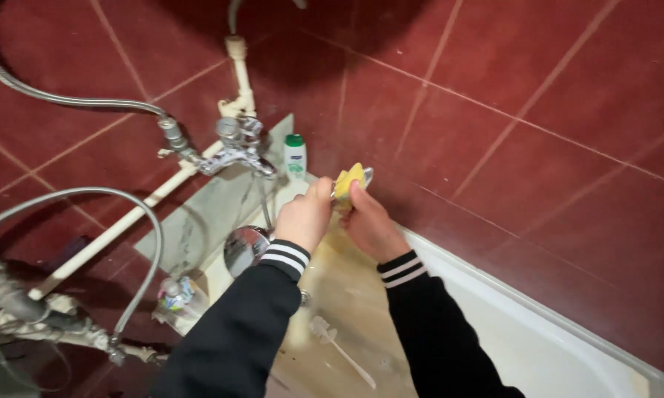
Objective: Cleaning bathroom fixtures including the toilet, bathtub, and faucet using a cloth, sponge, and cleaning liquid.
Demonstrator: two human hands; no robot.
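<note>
My left hand [304, 216] and my right hand [369, 225] meet above the tub's far end, both in black sleeves with white-striped cuffs. Between their fingertips is a yellow sponge [349, 179], with a small shiny metal piece [366, 175] pressed against it. I cannot tell which hand grips the sponge and which the metal piece. A chrome shower head [244, 250] lies just under my left wrist.
A chrome mixer tap [236, 151] with metal hoses [66, 96] is fixed to the red tiled wall. A white bottle with a green cap [295, 156] stands at the tub's corner. In the stained white bathtub [538, 324] lies a white brush [341, 351]. A small clear bottle [175, 293] stands at left.
</note>
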